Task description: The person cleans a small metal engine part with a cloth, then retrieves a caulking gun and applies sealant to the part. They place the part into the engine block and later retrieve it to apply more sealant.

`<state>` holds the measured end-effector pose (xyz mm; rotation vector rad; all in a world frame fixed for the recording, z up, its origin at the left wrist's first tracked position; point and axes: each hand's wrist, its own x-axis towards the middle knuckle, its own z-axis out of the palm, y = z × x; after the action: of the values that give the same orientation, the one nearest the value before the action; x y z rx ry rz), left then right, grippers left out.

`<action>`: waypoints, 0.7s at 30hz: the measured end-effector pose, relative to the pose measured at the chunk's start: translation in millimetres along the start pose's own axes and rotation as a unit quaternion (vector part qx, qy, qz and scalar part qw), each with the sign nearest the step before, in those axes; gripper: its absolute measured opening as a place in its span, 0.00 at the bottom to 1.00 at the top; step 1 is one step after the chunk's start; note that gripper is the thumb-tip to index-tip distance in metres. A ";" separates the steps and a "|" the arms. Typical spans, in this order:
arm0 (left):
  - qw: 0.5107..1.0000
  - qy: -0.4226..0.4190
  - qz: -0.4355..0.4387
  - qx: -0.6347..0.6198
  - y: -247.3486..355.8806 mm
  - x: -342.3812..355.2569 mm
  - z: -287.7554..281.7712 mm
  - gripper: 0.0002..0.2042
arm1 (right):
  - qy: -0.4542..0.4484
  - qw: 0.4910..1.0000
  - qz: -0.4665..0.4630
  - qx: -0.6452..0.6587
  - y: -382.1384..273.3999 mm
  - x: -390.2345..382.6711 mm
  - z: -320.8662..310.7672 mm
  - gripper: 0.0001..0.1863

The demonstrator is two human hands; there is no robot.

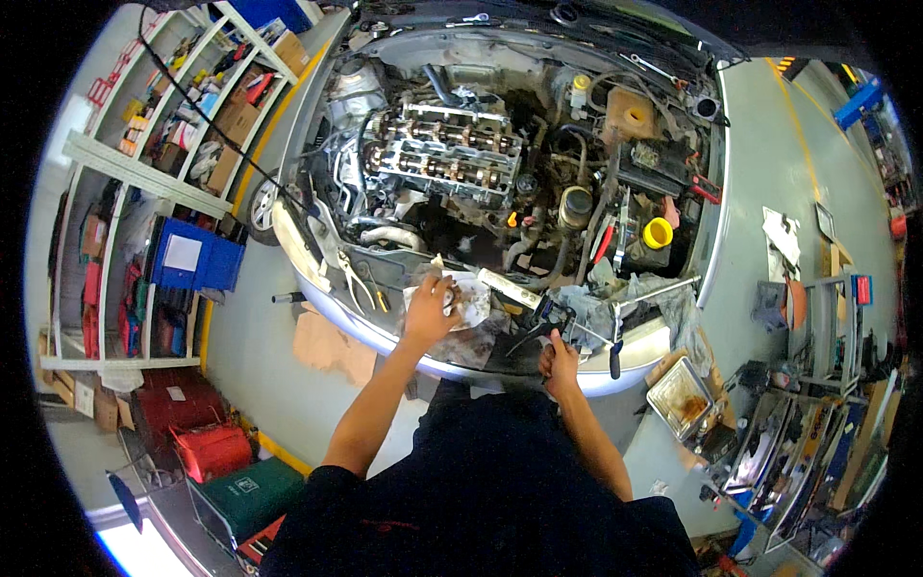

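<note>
1. Small round metal part (449,297): at the near edge of the open car front, left of its middle, just above a crumpled white cloth (475,302) that probably keeps it clean and stops it rolling
2. Left hand (431,312): fingers bent and seemingly grasping that round part from above, perhaps to steady it
3. Right hand (559,365): fingers curled in, thumb up, just beside a black tool (552,315) near the same edge; whether it grips the tool cannot be told, as the fingers hide their inner side
4. Pliers (357,284) and a yellow-handled tool (383,301) lie toward the near left corner, likely for easy reach; a long metal bar (663,291) lies toward the near right corner
5. Engine (442,154): beyond the hands, left of the bay's middle, its top uncovered so the shafts show, which presumably gives access
6. Yellow cup (658,233): by the bay's right edge, perhaps parked there to spare the front
7. Farther out, a stained metal tray (681,398) sits beyond the car's near right corner, and shelves (135,173) full of boxes stand beyond its left side
</note>
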<state>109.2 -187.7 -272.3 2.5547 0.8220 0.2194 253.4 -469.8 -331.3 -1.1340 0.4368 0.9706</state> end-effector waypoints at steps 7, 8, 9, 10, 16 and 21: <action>0.995 0.034 -0.047 -0.076 -20.6 -36.4 -55.1 0.26 | -0.045 0.996 0.012 -0.077 4.5 23.9 15.9 0.25; 0.994 0.036 -0.041 -0.090 -23.1 -41.8 -59.1 0.26 | -0.034 0.994 0.008 -0.099 8.3 28.3 18.5 0.24; 0.993 0.041 -0.036 -0.104 -25.4 -45.6 -63.9 0.26 | -0.025 0.992 0.003 -0.121 13.7 34.9 20.4 0.23; 0.991 0.048 -0.029 -0.118 -24.5 -46.2 -72.4 0.25 | -0.017 0.989 -0.004 -0.144 16.4 42.0 21.9 0.23; 0.990 0.072 -0.004 -0.125 -8.9 -54.5 -95.1 0.25 | -0.042 0.970 -0.053 -0.234 35.0 70.8 -4.5 0.18; 0.988 0.082 0.008 -0.129 5.6 -59.0 -111.0 0.24 | 0.013 0.928 -0.160 -0.335 49.4 68.8 -14.1 0.15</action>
<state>33.3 -185.8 -171.9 2.3240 0.7759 0.5119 252.0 -448.9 -414.5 -1.7716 -0.0856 0.8313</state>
